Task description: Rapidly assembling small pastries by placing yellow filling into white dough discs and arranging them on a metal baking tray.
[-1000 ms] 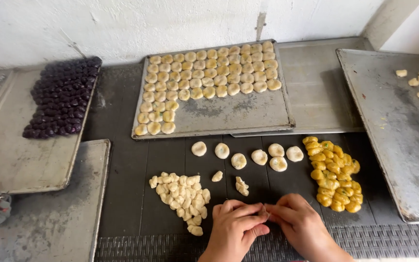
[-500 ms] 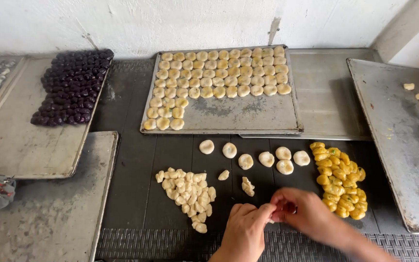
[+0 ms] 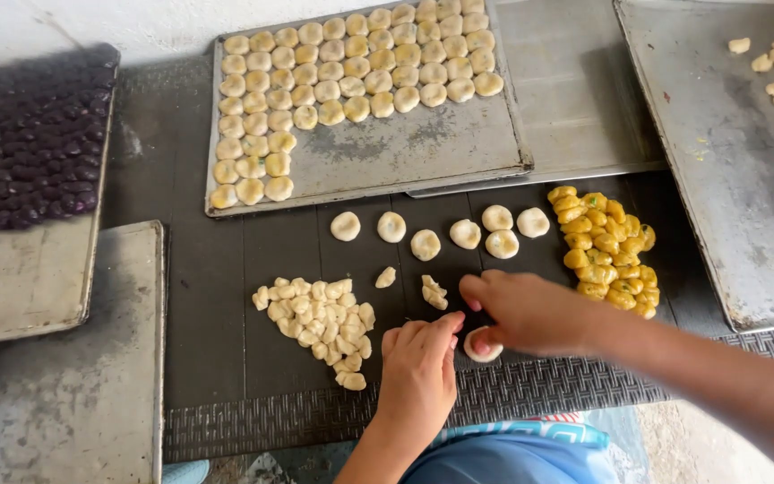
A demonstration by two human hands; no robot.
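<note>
Right hand [image 3: 526, 312]: fingers curled around a round dough disc [image 3: 481, 345], pressing it on the dark mat [image 3: 217, 296].
Left hand [image 3: 420, 369]: loosely curled, empty, fingertips beside the disc.
Nearby: pale dough pieces [image 3: 320, 318]; yellow filling balls [image 3: 608, 251].
Behind: tray [image 3: 405, 152] of filled rounds.

matt dough disc [image 3: 481, 345], dull scuffed metal tray [image 3: 423, 148]
</note>
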